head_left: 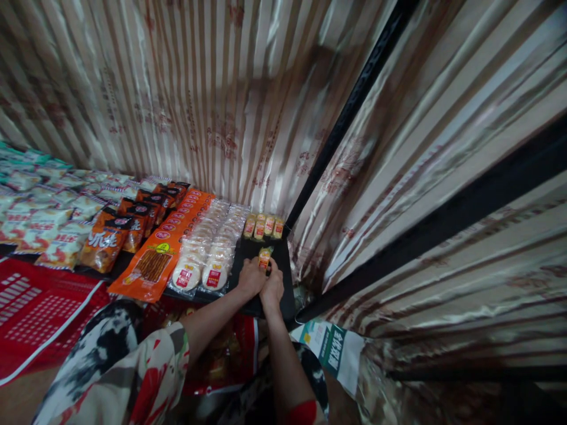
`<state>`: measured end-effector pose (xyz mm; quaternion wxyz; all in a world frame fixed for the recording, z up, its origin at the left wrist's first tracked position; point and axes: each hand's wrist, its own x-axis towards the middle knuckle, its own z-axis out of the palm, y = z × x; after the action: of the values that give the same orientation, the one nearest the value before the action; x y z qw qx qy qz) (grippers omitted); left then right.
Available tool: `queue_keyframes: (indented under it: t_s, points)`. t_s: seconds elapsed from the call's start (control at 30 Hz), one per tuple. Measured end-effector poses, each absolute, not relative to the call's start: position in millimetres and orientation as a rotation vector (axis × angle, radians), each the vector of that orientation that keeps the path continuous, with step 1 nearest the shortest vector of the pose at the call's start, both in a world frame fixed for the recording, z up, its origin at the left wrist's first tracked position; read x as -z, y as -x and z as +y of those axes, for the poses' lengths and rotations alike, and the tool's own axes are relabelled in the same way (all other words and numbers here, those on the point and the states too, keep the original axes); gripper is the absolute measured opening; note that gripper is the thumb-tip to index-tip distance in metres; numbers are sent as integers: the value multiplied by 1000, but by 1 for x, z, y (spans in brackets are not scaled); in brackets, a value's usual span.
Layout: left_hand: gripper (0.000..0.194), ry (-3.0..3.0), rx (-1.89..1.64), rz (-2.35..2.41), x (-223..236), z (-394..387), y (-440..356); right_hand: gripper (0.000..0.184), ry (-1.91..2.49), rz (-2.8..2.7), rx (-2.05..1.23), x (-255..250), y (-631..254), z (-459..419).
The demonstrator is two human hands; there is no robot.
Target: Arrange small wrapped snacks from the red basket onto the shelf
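Note:
My left hand (249, 278) and my right hand (273, 287) meet over the dark shelf (283, 295), both closed on one small yellow snack packet (264, 257) held just above the shelf surface. A short row of the same small yellow packets (264, 227) stands at the back of the shelf against the striped wall. To the left of my hands lie two rows of clear bags with round white cakes (208, 248).
Further left lie flat orange packets (162, 248), dark orange snack bags (126, 227) and many light-coloured bags (39, 212). Striped shiny curtain covers the walls, with a black post (345, 118) at the corner. A red basket (35, 307) is at lower left.

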<state>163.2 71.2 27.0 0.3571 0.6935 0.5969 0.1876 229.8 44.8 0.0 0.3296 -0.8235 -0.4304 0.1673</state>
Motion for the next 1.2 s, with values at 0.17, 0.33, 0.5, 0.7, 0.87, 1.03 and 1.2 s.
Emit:
queue_keyframes:
  t_s: [0.17,0.33,0.5,0.7,0.87,1.03,1.2]
  points:
    - [33,-1784,-515,1536,-19,80,-173,47,2153,-1138,-448,1,-236,55]
    - [33,-1875,-589,1493,0,96,-184,50,2149,-1158,-424,3,-240,65]
    - [34,-1901,-610,1453,3,108,-189,51,2145,-1160,-394,6,-244,77]
    - [38,-1811,-637,1471,-4,118,-195,52,2156,-1135,-368,11,-252,91]
    - [37,-1842,-608,1488,-3,129,-206,56,2143,-1103,-396,20,-259,105]
    - [33,-1897,-604,1451,-2,140,-211,58,2115,-1081,-405,27,-263,116]
    - [36,-1879,-625,1455,-4,145,-213,56,2089,-1032,-368,26,-263,122]
